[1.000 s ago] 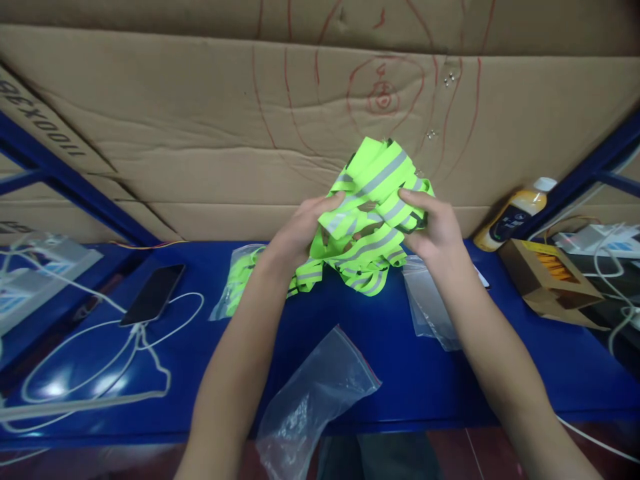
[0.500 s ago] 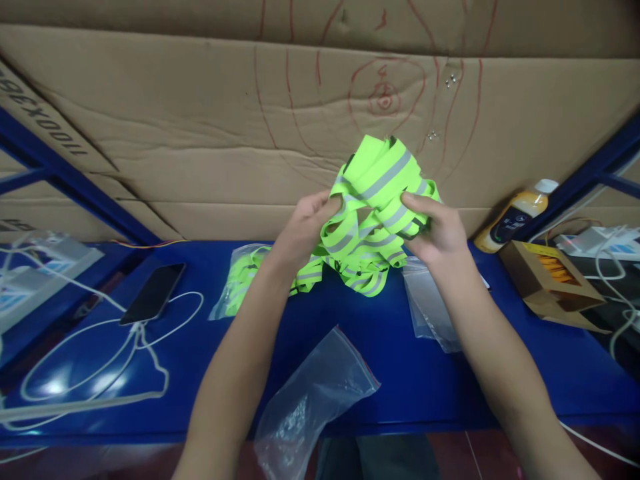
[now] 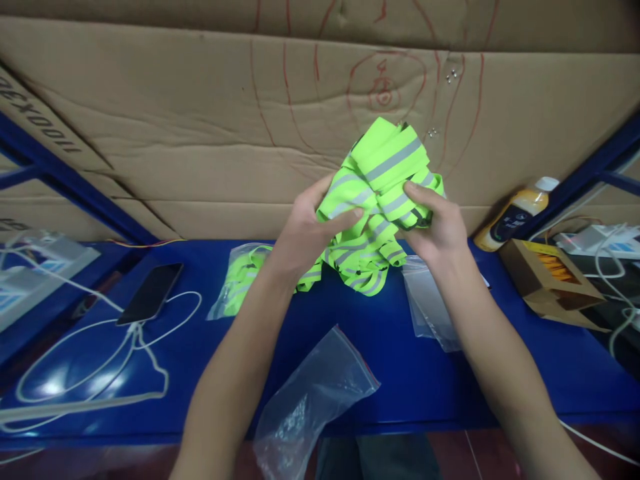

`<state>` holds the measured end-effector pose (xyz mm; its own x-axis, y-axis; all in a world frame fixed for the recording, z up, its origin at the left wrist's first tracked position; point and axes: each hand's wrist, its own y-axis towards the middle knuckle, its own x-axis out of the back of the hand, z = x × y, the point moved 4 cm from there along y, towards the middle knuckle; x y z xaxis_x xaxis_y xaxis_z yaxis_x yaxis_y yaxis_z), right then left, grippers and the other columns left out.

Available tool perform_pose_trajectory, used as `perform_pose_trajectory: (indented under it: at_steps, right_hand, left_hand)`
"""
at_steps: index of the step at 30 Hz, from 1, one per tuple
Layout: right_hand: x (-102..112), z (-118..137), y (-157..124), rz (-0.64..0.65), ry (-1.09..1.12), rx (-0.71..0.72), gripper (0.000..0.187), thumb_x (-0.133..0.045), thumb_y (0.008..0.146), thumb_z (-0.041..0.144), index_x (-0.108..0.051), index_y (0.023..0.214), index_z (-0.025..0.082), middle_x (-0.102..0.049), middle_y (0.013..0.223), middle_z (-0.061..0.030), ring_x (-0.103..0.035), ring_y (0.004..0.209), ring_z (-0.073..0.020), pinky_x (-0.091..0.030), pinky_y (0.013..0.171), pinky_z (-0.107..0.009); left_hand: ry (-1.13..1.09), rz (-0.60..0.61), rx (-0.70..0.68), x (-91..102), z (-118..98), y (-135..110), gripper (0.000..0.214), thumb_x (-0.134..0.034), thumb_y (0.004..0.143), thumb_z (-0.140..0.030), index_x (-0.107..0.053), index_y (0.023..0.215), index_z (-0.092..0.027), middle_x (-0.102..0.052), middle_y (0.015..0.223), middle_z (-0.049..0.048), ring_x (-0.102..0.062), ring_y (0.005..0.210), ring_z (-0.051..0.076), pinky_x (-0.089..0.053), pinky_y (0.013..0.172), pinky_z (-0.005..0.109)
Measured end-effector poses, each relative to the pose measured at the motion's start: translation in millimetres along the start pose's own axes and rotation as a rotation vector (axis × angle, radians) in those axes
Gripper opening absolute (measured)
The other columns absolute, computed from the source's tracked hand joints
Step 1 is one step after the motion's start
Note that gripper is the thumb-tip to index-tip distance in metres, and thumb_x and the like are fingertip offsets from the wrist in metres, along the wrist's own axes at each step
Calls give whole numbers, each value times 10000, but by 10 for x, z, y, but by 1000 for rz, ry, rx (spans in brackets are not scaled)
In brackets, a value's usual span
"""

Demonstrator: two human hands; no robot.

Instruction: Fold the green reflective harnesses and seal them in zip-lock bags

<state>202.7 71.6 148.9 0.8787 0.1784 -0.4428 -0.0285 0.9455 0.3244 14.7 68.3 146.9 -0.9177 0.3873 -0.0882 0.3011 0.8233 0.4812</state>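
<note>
Hi-vis straps (image 3: 395, 160): yellow-green w/ grey stripes, bunched betw. both hands, above back-ctr of blue surface (image 3: 400, 380); can't tell if lower loops touch it.
L hand (image 3: 311, 230): grip holding L side of straps, thumb across front.
R hand (image 3: 443, 223): grip holding R side, thumb on front.
Strap bag (image 3: 240, 280): clear, green straps inside, partly behind L forearm (image 3: 240, 360).
Front bag (image 3: 320, 393): clear, overhanging front edge.
Flat bags (image 3: 427, 307): partly behind R forearm (image 3: 500, 347).
Phone (image 3: 150, 293): L side, white cable in.
Bottle (image 3: 515, 213): back R, by carton (image 3: 575, 283).
</note>
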Motion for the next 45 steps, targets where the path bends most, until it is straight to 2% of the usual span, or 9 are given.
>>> perform_pose_trajectory:
  at_steps: [5, 9, 15, 19, 27, 33, 38, 42, 45]
  right_hand:
    - [27, 23, -42, -16, -101, 85, 245, -958, 664, 330, -833, 867, 274, -848, 985, -11, -813, 958, -317, -686, 954, -519]
    - [-4, -43, -51, -31, -130, 59, 242, -965, 645, 337, -811, 820, 275, -841, 954, -9, -802, 949, -305, -684, 932, -497]
    - [4, -59, -30, -41, -98, 53, 254, -938, 697, 390, -794, 882, 293, -842, 1061, -7, -792, 1098, -339, -674, 980, -522]
    - [21, 28, -57, -31, -119, 84, 262, -946, 691, 390, -801, 888, 297, -837, 1062, -9, -793, 1101, -353, -659, 1011, -549]
    - [-82, 7, -134, -2, -205, 103, 324, -1008, 608, 438, -820, 826, 288, -814, 885, -8, -799, 884, -308, -686, 888, -512]
    - [-28, 18, -81, -43, -171, 108, 335, -986, 636, 447, -802, 868, 291, -836, 957, -3, -802, 1005, -326, -696, 942, -515]
    - [29, 46, -48, -11, -192, 94, 324, -992, 635, 422, -813, 872, 293, -831, 941, -11, -808, 960, -320, -698, 901, -523]
    - [7, 5, -83, 65, -246, 11, 311, -1009, 622, 400, -818, 829, 267, -814, 870, -19, -805, 829, -303, -690, 851, -516]
    - [20, 32, -91, 90, -208, 27, 289, -984, 666, 411, -826, 864, 273, -828, 924, -28, -816, 896, -324, -686, 888, -517]
  left_hand:
    - [273, -222, -62, 150, 134, 71, 180, -783, 910, -368, -774, 924, -189, -681, 776, 15, -631, 728, 179, -497, 663, 278]
    - [677, -456, -104, 207, 69, 50, 420, -746, 921, -298, -542, 571, -184, -346, 552, -36, -326, 567, 116, -312, 588, 296]
    - [-24, -60, 97, 42, 8, -3, 413, -866, 864, -479, -703, 1131, -210, -727, 949, 32, -670, 773, 187, -512, 714, 291]
    - [-120, -51, 190, 91, 38, 14, 392, -930, 758, -363, -671, 1009, -210, -724, 886, 17, -638, 676, 165, -486, 646, 290]
    - [686, -500, -142, 371, 47, 27, 439, -780, 773, -152, -407, 547, -198, -328, 565, -36, -312, 617, 124, -271, 600, 291]
    - [266, 49, 149, 237, 136, 32, 260, -847, 840, -400, -760, 964, -189, -742, 918, 46, -662, 815, 196, -480, 689, 276]
    - [518, -66, -38, 116, 55, 32, 240, -781, 882, -264, -774, 1115, -207, -696, 798, 4, -557, 644, 149, -488, 675, 286]
    - [487, 287, 2, -19, 220, 34, 240, -748, 853, -197, -814, 1084, -205, -771, 967, 35, -701, 889, 228, -568, 890, 344]
    - [255, 279, 120, 54, 295, 24, 419, -817, 847, -242, -777, 1264, -224, -790, 1223, 71, -724, 1173, 293, -580, 1006, 375]
